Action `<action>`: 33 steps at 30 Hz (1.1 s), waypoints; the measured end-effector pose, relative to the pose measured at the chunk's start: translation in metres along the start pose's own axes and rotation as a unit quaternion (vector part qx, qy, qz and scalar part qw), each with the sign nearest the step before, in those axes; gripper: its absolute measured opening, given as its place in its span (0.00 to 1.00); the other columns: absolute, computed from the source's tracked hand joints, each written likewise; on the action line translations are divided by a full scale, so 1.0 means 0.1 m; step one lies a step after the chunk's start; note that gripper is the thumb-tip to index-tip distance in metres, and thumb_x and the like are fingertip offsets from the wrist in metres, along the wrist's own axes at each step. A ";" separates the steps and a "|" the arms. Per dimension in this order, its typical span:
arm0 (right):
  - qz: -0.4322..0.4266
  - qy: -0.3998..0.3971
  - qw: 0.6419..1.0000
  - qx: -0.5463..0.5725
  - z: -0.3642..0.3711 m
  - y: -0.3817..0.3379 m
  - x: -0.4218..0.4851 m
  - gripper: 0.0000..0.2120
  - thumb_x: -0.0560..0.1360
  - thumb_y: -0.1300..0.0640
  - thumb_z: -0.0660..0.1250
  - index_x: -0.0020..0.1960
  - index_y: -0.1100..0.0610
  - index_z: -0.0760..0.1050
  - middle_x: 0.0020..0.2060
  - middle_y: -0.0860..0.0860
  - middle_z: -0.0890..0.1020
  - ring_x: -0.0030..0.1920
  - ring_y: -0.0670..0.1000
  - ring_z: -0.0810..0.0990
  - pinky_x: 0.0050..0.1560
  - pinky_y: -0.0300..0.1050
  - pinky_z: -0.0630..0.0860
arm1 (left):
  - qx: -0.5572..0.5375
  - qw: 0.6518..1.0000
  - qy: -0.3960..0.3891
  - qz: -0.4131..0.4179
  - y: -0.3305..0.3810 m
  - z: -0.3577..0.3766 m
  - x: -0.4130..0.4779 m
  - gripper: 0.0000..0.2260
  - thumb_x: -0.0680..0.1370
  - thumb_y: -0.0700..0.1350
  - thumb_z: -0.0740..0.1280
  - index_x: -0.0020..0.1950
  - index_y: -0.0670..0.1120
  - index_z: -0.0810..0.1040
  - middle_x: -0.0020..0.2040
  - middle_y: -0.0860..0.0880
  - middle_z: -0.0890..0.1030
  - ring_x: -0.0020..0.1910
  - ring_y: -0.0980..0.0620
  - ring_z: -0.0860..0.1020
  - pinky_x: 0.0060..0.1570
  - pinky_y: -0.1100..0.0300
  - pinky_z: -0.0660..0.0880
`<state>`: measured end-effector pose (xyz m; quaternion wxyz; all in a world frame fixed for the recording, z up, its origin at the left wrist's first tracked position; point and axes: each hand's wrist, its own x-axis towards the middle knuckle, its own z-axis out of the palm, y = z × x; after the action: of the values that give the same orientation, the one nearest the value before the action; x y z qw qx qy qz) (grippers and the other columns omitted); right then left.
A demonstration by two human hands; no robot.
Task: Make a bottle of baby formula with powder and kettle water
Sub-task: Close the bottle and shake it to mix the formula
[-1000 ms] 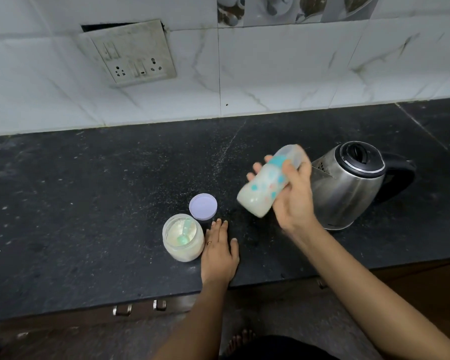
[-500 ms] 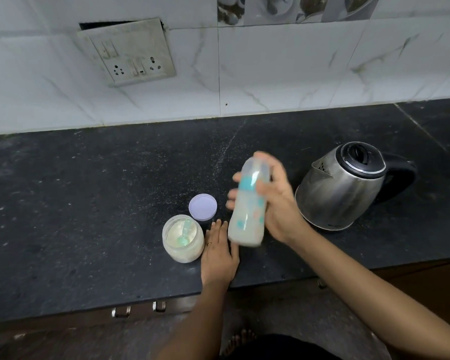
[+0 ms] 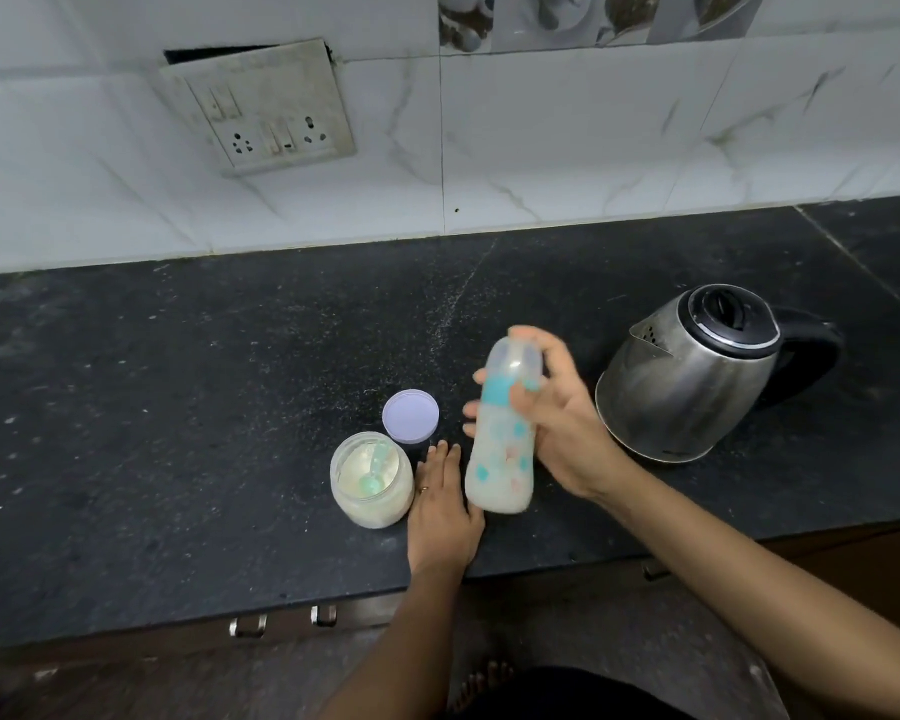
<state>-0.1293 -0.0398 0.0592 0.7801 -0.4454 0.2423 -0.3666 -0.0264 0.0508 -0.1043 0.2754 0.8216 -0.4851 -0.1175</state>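
Observation:
My right hand grips a capped baby bottle with a teal collar, holding it nearly upright above the black counter. Milky white liquid fills its lower part. My left hand rests flat on the counter, fingers straight, just left of the bottle. An open jar of formula powder with a green scoop inside stands to the left of that hand. Its lilac lid lies just behind. A steel kettle with a black lid and handle stands to the right.
A white tiled wall with a switch and socket plate runs behind the counter. The counter's front edge lies near my body, with drawer handles below it. Bare counter stretches to the left.
My right hand swung the bottle from a tilt near the kettle's spout leftward to nearly upright beside my left hand. The left hand, jar, lid and kettle stayed put.

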 end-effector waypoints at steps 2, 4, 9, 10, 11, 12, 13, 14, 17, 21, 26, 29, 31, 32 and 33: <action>-0.030 0.009 1.000 0.001 0.01 -0.02 0.02 0.22 0.75 0.65 0.63 0.67 0.53 0.63 0.53 0.61 0.78 0.46 0.62 0.82 0.51 0.67 0.78 | -0.011 1.000 -0.002 -0.006 0.01 0.01 0.00 0.24 0.76 0.48 0.58 0.72 0.43 0.67 0.72 0.42 0.69 0.71 0.42 0.67 0.70 0.50 0.60; -0.056 0.144 0.978 0.138 0.02 -0.07 0.12 0.19 0.79 0.62 0.61 0.68 0.52 0.62 0.53 0.60 0.77 0.45 0.59 0.83 0.53 0.66 0.78 | -0.013 1.000 -0.008 -0.019 0.06 -0.03 -0.01 0.25 0.77 0.52 0.53 0.71 0.44 0.68 0.73 0.44 0.68 0.72 0.43 0.66 0.70 0.52 0.60; 0.013 0.005 1.000 0.005 0.01 0.09 -0.08 0.22 0.75 0.64 0.64 0.66 0.52 0.65 0.54 0.62 0.77 0.48 0.62 0.81 0.50 0.65 0.79 | 0.037 0.999 -0.022 0.014 -0.02 0.01 0.00 0.26 0.75 0.47 0.60 0.72 0.41 0.66 0.73 0.42 0.67 0.69 0.40 0.69 0.70 0.48 0.62; 0.003 -0.007 1.000 -0.005 0.00 0.08 -0.07 0.23 0.74 0.65 0.64 0.67 0.53 0.65 0.54 0.62 0.77 0.48 0.63 0.81 0.50 0.65 0.79 | 0.031 0.999 -0.026 0.011 -0.04 0.03 0.00 0.26 0.75 0.48 0.59 0.73 0.41 0.66 0.72 0.42 0.67 0.70 0.41 0.69 0.70 0.48 0.62; -0.013 0.031 0.999 0.027 -0.02 0.05 -0.01 0.23 0.74 0.65 0.64 0.67 0.54 0.64 0.54 0.61 0.77 0.47 0.62 0.82 0.51 0.66 0.78 | 0.009 1.000 -0.019 -0.007 -0.01 0.00 0.00 0.25 0.75 0.48 0.59 0.72 0.41 0.67 0.71 0.41 0.69 0.69 0.41 0.69 0.69 0.48 0.63; -0.032 0.096 0.991 0.087 -0.02 -0.01 0.06 0.21 0.76 0.64 0.64 0.67 0.54 0.63 0.52 0.60 0.77 0.47 0.61 0.82 0.53 0.67 0.77 | -0.004 1.000 -0.006 -0.016 0.02 0.00 0.00 0.24 0.76 0.49 0.58 0.71 0.42 0.69 0.71 0.42 0.70 0.70 0.41 0.69 0.69 0.49 0.62; -0.046 0.158 0.976 0.143 -0.03 -0.07 0.12 0.20 0.79 0.62 0.62 0.67 0.53 0.62 0.51 0.59 0.77 0.47 0.60 0.83 0.55 0.68 0.76 | -0.010 1.000 -0.007 -0.023 0.05 -0.02 -0.01 0.24 0.77 0.50 0.55 0.70 0.42 0.69 0.72 0.43 0.69 0.71 0.43 0.67 0.70 0.51 0.59; -0.050 0.185 0.967 0.169 -0.04 -0.10 0.17 0.18 0.80 0.61 0.61 0.67 0.52 0.62 0.51 0.59 0.78 0.47 0.60 0.83 0.57 0.69 0.74 | -0.013 1.000 -0.005 -0.019 0.08 -0.05 -0.02 0.25 0.77 0.52 0.52 0.71 0.43 0.69 0.72 0.44 0.69 0.71 0.43 0.66 0.70 0.53 0.57; -0.011 0.069 0.996 0.064 -0.04 -0.01 0.00 0.20 0.77 0.63 0.63 0.66 0.51 0.63 0.52 0.60 0.78 0.47 0.62 0.82 0.55 0.69 0.75 | -0.037 0.999 0.003 -0.002 0.04 -0.07 -0.02 0.23 0.77 0.47 0.59 0.71 0.41 0.68 0.72 0.42 0.68 0.71 0.42 0.67 0.70 0.48 0.63; -0.046 0.079 0.991 0.093 0.00 -0.05 -0.01 0.19 0.78 0.63 0.62 0.67 0.52 0.64 0.54 0.60 0.77 0.47 0.61 0.82 0.53 0.66 0.77 | -0.022 1.000 -0.010 -0.001 0.03 -0.04 0.00 0.24 0.77 0.47 0.59 0.72 0.42 0.66 0.73 0.43 0.67 0.72 0.43 0.65 0.71 0.51 0.59; -0.033 0.072 0.992 0.095 -0.01 -0.04 0.03 0.19 0.78 0.62 0.63 0.66 0.51 0.64 0.52 0.60 0.77 0.47 0.61 0.82 0.54 0.67 0.76 | -0.005 1.000 -0.004 0.002 0.01 0.01 0.01 0.25 0.76 0.51 0.54 0.71 0.43 0.68 0.72 0.43 0.69 0.71 0.43 0.67 0.72 0.51 0.58; -0.014 0.029 0.999 0.036 -0.02 -0.01 -0.04 0.23 0.74 0.62 0.65 0.67 0.52 0.65 0.53 0.60 0.78 0.47 0.62 0.81 0.52 0.65 0.78 | -0.012 1.000 0.004 0.003 -0.01 0.03 0.01 0.24 0.77 0.46 0.62 0.72 0.42 0.67 0.72 0.41 0.68 0.71 0.41 0.67 0.70 0.47 0.62; -0.044 0.140 0.979 0.140 -0.04 -0.06 0.06 0.20 0.78 0.62 0.63 0.67 0.52 0.63 0.50 0.59 0.78 0.46 0.59 0.82 0.53 0.65 0.78 | -0.010 1.000 0.000 -0.008 0.03 0.00 0.00 0.23 0.78 0.50 0.56 0.72 0.43 0.67 0.73 0.44 0.67 0.72 0.44 0.65 0.71 0.52 0.58; -0.049 0.176 0.969 0.168 -0.06 -0.06 0.09 0.19 0.80 0.61 0.62 0.68 0.51 0.62 0.50 0.59 0.78 0.46 0.58 0.83 0.54 0.64 0.78 | -0.007 1.000 -0.006 -0.014 0.04 0.00 0.00 0.25 0.78 0.53 0.52 0.72 0.44 0.67 0.74 0.45 0.66 0.73 0.46 0.64 0.71 0.54 0.57; -0.043 0.174 0.970 0.167 -0.08 -0.04 0.09 0.19 0.80 0.60 0.61 0.68 0.51 0.62 0.50 0.59 0.78 0.46 0.58 0.83 0.54 0.65 0.77 | -0.003 1.000 -0.007 -0.011 0.03 0.01 0.01 0.26 0.77 0.53 0.50 0.72 0.44 0.66 0.74 0.45 0.66 0.73 0.46 0.63 0.72 0.54 0.56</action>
<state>-0.1305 -0.0524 0.0579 0.7732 -0.2480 0.2900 -0.5065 -0.0287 0.0488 -0.1040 0.2737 0.8254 -0.4770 -0.1277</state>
